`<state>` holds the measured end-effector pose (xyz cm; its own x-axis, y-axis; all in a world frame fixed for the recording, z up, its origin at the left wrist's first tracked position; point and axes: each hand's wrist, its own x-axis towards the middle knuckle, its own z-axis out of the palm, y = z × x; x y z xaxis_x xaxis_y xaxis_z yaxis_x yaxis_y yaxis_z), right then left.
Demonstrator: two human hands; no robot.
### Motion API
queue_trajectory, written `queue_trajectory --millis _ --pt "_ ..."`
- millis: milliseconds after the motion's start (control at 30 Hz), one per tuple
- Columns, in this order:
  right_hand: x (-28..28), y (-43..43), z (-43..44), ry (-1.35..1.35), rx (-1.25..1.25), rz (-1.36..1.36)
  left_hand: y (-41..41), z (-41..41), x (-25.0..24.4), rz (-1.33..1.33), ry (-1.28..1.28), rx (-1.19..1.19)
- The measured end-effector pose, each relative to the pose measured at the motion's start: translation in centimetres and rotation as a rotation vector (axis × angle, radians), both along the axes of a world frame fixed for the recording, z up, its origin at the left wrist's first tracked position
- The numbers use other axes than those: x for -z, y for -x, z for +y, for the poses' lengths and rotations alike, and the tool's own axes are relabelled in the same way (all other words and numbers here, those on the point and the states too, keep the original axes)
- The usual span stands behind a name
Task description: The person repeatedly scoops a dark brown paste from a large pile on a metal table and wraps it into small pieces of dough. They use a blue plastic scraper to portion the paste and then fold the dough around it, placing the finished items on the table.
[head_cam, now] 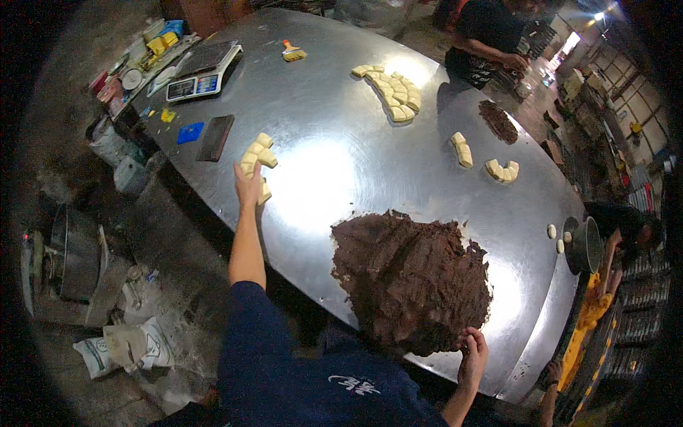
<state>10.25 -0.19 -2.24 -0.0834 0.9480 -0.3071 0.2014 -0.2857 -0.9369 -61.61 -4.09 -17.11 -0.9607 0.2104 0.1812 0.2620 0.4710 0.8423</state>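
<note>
My left hand (pixel 247 184) is at a short row of pale dough pieces (pixel 249 158) near the table's left edge. Its thumb and fingers lie on either side of one piece. A further dough piece (pixel 263 191) shows just right of the wrist. At the near right rim of a large spread mass of dark brown paste (pixel 411 277) is my right hand (pixel 474 347), its fingers curled together. Whether a bit of paste sits between those fingertips is too small to tell. Both hands are over the shiny metal table (pixel 320 117).
More dough pieces lie in a curved block (pixel 395 93) and two small groups (pixel 501 172) farther off. A digital scale (pixel 200 74), a brush (pixel 293 52), a dark flat block (pixel 216 137) and a blue scraper (pixel 190 133) stand left. Co-workers (pixel 485 42) occupy the far and right sides, near a metal bowl (pixel 584 245).
</note>
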Motion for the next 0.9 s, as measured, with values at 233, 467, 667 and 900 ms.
queue_trajectory --millis 233,467,667,900 --pt "-1.3 2.1 -0.6 0.069 0.068 -0.118 8.7 2.6 -1.1 -0.113 0.105 0.185" --pt "-2.0 3.2 -0.6 0.167 0.081 -0.253 13.5 5.6 1.3 -0.113 0.022 0.362" --pt "-0.9 3.6 -0.3 0.136 -0.127 -0.308 12.6 5.0 -5.7 -0.279 0.672 0.449" --pt "0.0 3.2 -0.8 0.125 -0.257 -0.279 9.2 -1.0 -6.0 -0.226 0.283 0.704"
